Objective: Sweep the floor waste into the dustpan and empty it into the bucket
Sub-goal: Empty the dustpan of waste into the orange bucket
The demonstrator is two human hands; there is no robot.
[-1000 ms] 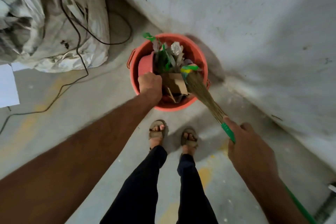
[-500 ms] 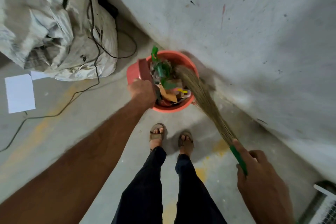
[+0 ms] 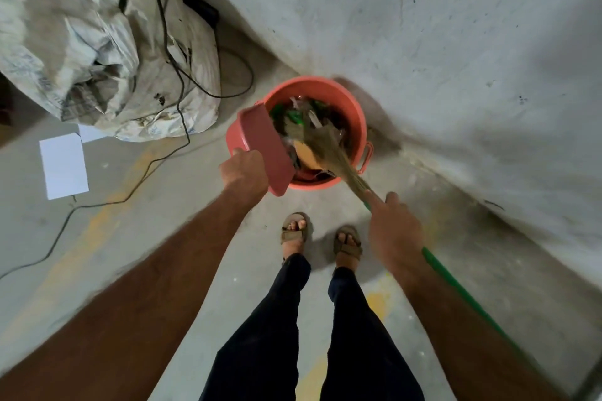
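1. Bucket (image 3: 353, 114): orange, on floor (image 3: 163, 221) at foot of wall (image 3: 423, 42), full of waste (image 3: 303, 117).
2. Dustpan (image 3: 267, 146): pink, tilted over bucket's left rim; gripped by left hand (image 3: 242, 174), fingers curled round handle.
3. Broom (image 3: 329, 146): bristles inside bucket, on top of waste; green handle clamped in right hand (image 3: 392, 231).
4. Hands: apart, either side of bucket's near edge.
5. Misc: grey sack (image 3: 97, 42) w/ black cable (image 3: 169, 42) over it, white paper (image 3: 63, 166) on floor, feet in sandals (image 3: 294, 233).
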